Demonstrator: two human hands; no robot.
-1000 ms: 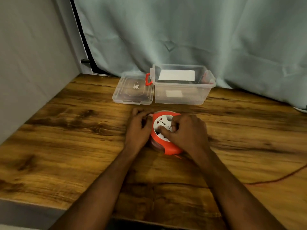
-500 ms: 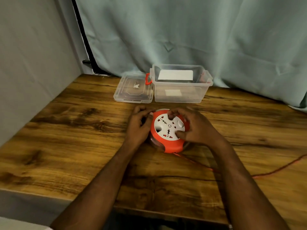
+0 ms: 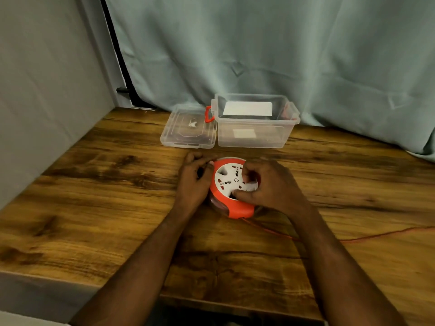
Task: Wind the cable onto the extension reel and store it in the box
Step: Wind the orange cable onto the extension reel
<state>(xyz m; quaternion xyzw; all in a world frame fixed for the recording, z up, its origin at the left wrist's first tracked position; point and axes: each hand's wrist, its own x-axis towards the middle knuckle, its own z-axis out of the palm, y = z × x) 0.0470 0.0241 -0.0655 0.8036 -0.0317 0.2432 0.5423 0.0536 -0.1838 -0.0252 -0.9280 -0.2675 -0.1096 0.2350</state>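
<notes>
Gripping the extension reel [image 3: 231, 196]: both hands.

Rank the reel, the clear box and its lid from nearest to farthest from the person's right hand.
1. Reel, under the right hand.
2. Clear box, straight behind the reel.
3. Lid, flat to the box's left.

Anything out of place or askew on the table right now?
Nothing damaged or spilled. The thin red cable trails loose across the wooden table to the right edge, not yet wound onto the round orange-and-white extension reel. The clear plastic box stands open.
</notes>
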